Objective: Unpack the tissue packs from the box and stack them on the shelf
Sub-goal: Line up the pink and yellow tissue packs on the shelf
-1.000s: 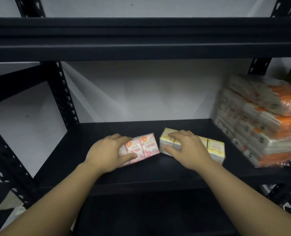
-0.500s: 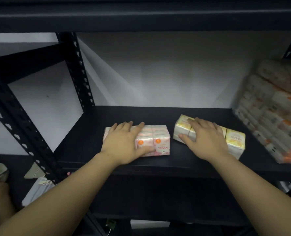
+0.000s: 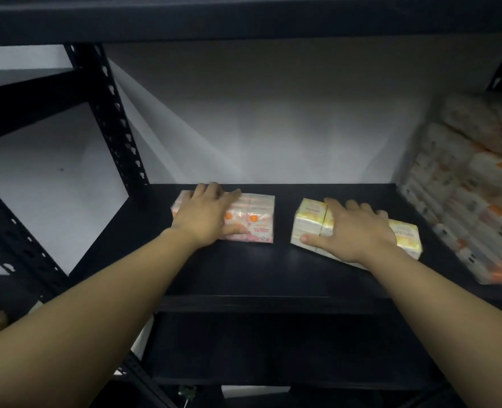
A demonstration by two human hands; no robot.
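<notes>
- The left hand (image 3: 207, 217) lies palm-down on top of the pink tissue pack (image 3: 249, 220), its fingers (image 3: 214, 191) stretched fairly straight over the pack's far edge and the thumb along its near side; it presses rather than clutches.
- The pink tissue pack sits flat on the black shelf (image 3: 243, 275), left of the middle and near the back edge, its printed end facing the front.
- The right hand (image 3: 354, 229) rests on the yellow tissue pack (image 3: 311, 222), fingers (image 3: 336, 206) spread and only slightly bent across its top, thumb laid against the near face.
- The yellow tissue pack lies flat on the same shelf, right of the middle and turned a little askew to the shelf's front edge; its right end shows beyond the hand.
- The two packs lie near each other with a bare strip of shelf between them, not touching.
- At the shelf's right end stands a tall, blurred pile of wrapped tissue bundles (image 3: 473, 195) with orange markings.
- A slotted black upright (image 3: 113, 113) rises at the shelf's back left corner, and another board (image 3: 243, 16) spans overhead.
</notes>
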